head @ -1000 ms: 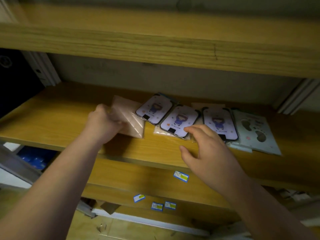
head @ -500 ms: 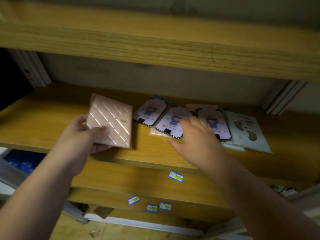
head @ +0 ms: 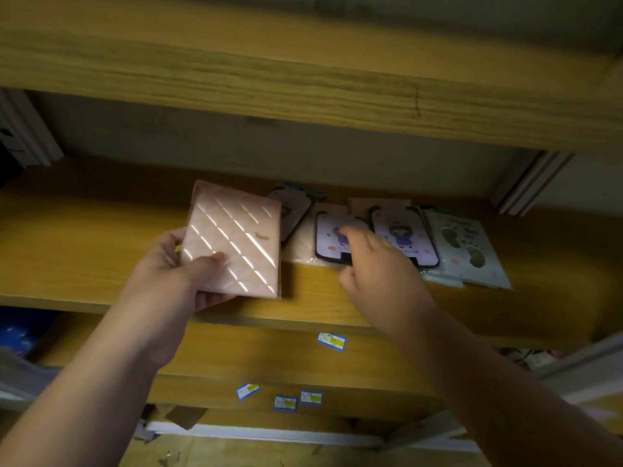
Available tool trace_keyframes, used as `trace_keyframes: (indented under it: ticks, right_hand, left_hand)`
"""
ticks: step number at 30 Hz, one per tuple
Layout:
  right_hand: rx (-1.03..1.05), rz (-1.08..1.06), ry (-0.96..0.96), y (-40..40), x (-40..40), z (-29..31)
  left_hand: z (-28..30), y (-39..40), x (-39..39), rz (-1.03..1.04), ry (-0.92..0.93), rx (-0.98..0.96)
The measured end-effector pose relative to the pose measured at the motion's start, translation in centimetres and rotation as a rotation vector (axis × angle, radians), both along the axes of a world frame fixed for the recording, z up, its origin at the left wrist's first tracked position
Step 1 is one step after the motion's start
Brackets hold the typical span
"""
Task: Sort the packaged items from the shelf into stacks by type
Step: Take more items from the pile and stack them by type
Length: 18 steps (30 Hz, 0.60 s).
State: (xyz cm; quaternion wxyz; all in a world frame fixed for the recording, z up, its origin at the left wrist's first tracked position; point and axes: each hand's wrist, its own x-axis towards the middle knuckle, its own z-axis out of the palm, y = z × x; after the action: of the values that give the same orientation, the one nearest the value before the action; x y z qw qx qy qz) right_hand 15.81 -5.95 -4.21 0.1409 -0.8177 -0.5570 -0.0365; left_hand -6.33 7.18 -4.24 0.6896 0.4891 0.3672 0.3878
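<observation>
Hands sorting packages at the shelf (head: 101, 264).
Left hand (head: 175, 267) grips a tilted pink quilted package (head: 236, 237); right hand (head: 377, 267), fingers loosely extended, touches a cartoon-printed phone case (head: 332, 241).

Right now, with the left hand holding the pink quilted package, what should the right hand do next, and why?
Probably pinch the middle purple cartoon phone case and lift it. The right hand already rests on its near edge with fingers spread, while the left hand grips the pink quilted package off the wooden shelf. Two matching cases lie beside it to stack with.
</observation>
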Motion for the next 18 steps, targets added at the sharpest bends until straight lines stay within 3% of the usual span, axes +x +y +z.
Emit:
trace_keyframes:
  ticks: [2, 6, 8, 12, 15, 18]
  right_hand:
    - [0.086, -0.062, 0.081, -1.2, 0.5, 0.2]
    - [0.239, -0.081, -0.001, -3.3, 1.4, 0.5]
    - [0.323, -0.135, 0.107, -4.6, 1.2, 0.8]
    - [0.509, -0.344, 0.512, -7.9, 1.2, 0.9]
    - [0.653, -0.425, 1.079, -10.7, 1.2, 1.1]
    - [0.741, -0.473, 1.471, -13.5, 1.5, 1.0]
  left_hand:
    - [-0.5, -0.2, 0.4, -0.010, -0.016, -0.001]
    - [-1.0, -0.5, 1.7, -0.018, -0.007, -0.005]
    - [-1.0, -0.9, 2.4, -0.038, -0.006, -0.009]
    - [-0.4, -2.6, 3.4, -0.069, -0.012, -0.007]
    - [0.5, -4.8, 3.9, -0.084, -0.021, 0.010]
    - [1.5, -7.8, 4.7, -0.090, -0.008, 0.035]
